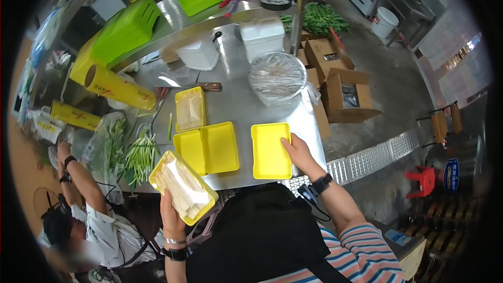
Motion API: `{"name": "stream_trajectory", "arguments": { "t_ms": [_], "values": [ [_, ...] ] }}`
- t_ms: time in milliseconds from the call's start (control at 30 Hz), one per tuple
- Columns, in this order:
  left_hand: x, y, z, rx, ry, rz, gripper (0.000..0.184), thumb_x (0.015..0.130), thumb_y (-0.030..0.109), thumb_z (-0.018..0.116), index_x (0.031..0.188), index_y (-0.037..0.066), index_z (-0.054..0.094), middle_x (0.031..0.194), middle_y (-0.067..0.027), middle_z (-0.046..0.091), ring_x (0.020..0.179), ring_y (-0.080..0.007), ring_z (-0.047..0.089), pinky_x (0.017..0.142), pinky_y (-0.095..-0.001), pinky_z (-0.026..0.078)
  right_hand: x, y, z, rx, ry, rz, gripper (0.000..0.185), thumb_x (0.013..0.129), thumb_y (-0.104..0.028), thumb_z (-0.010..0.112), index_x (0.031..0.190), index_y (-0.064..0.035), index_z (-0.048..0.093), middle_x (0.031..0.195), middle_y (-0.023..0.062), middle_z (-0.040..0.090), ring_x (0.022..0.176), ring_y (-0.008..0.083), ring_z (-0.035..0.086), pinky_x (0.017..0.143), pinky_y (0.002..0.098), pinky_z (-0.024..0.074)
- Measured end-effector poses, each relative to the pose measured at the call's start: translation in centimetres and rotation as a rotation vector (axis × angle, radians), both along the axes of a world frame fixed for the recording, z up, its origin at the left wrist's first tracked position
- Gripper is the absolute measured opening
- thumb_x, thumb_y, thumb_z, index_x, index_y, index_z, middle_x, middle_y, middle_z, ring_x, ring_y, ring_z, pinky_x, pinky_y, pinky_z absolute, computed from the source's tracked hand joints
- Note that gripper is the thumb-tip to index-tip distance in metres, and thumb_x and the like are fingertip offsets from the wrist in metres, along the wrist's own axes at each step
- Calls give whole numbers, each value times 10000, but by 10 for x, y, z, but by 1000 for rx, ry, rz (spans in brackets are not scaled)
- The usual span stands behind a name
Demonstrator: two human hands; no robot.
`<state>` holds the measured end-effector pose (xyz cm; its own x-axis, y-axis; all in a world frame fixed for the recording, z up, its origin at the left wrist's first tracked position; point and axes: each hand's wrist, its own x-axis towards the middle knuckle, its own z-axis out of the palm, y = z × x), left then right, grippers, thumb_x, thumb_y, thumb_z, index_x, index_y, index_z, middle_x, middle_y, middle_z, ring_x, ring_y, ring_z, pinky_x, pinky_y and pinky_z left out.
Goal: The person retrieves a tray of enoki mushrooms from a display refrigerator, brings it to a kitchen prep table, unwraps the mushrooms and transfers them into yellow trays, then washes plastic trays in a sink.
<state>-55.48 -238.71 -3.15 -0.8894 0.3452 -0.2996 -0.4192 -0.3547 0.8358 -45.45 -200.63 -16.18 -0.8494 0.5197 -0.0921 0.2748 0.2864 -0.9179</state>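
Note:
My left hand (170, 214) grips a yellow tray of pale food (183, 187), tilted at the table's front edge; its top shines like clear film. My right hand (299, 152) holds an empty yellow tray (271, 151) by its right side, thumb over the rim. Between them two empty yellow trays (220, 148) (190, 151) lie side by side, partly overlapping. Behind these, another yellow tray with pale food (189, 109) rests on the steel table.
Cut green stalks (141, 157), a knife (201, 86), yellow film rolls (119, 88), and a film-covered bowl (277, 77) are on the table (230, 99). White containers (262, 39) stand behind. A co-worker (99, 220) is at the left. Cardboard boxes (348, 97) stand beyond the right edge.

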Motion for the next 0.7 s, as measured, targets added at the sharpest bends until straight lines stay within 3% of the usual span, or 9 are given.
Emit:
{"name": "stream_trajectory", "arguments": {
  "t_ms": [100, 167, 267, 333, 367, 467, 533, 633, 700],
  "values": [
    [38, -25, -14, 51, -13, 133, 505, 985, 263, 424, 1397, 8, 280, 1372, -133, 431, 1220, -256, 476, 1027, -374, 392, -41, -10, -23, 195, -91, 81, 373, 929, -317, 507, 1047, 32, 559, 888, 216, 649, 826, 345, 637, 728, 388, 487],
    [59, -35, -17, 49, -5, 159, 503, 983, 252, 432, 1396, 10, 278, 1371, -135, 429, 1223, -258, 473, 1029, -377, 390, -56, -22, -18, 161, 34, 74, 412, 926, -338, 498, 1085, 39, 539, 855, 229, 645, 815, 394, 622, 732, 425, 487],
    [77, -39, -17, 55, 14, 173, 499, 977, 228, 448, 1396, 15, 279, 1370, -137, 427, 1225, -261, 471, 1033, -383, 387, -64, -32, 10, 238, 25, 74, 444, 905, -318, 527, 1138, 59, 501, 946, 247, 624, 896, 385, 606, 786, 430, 480],
    [86, -39, -18, 93, -3, 143, 488, 967, 190, 465, 1393, 29, 288, 1363, -136, 435, 1227, -266, 468, 1041, -387, 379, -60, -40, 37, 564, -67, 89, 478, 872, -296, 565, 1170, 66, 476, 1079, 269, 568, 1008, 388, 558, 858, 440, 455],
    [89, -35, -14, 42, -19, 152, 480, 960, 156, 476, 1388, 31, 299, 1349, -128, 452, 1218, -251, 476, 1030, -373, 388, -54, -42, 52, 567, -128, 107, 517, 841, -280, 596, 1205, 64, 467, 1178, 274, 504, 1065, 414, 506, 903, 441, 428],
    [94, -25, -16, 27, 0, 109, 441, 943, 111, 504, 1347, 31, 348, 1313, -104, 485, 1183, -217, 498, 1009, -354, 402, -25, -63, 89, 470, -102, 227, 561, 859, -298, 599, 1284, 30, 437, 1195, 224, 527, 1071, 362, 537, 869, 401, 458],
    [99, -11, -12, 74, 3, 97, 428, 937, 102, 514, 1332, 33, 363, 1301, -95, 494, 1172, -206, 504, 1002, -349, 406, 1, -75, 100, -378, -54, 571, 603, 886, -328, 593, 1362, -19, 387, 1234, 152, 527, 1132, 263, 529, 862, 336, 466],
    [111, 11, -6, 189, -22, -9, 418, 929, 93, 532, 1314, 36, 378, 1278, -81, 507, 1162, -193, 507, 998, -346, 406, 46, -118, 135, -610, 76, 781, 598, 900, -278, 605, 1395, -56, 352, 1261, 110, 510, 1109, 177, 536, 904, 301, 447],
    [125, 22, -8, 228, -19, -51, 430, 922, 85, 546, 1313, 37, 375, 1263, -70, 515, 1154, -184, 511, 989, -342, 409, 69, -146, 154, -394, 123, 764, 561, 885, -249, 631, 1358, -56, 399, 1264, 106, 511, 1094, 175, 534, 923, 306, 437]
  ]
}}
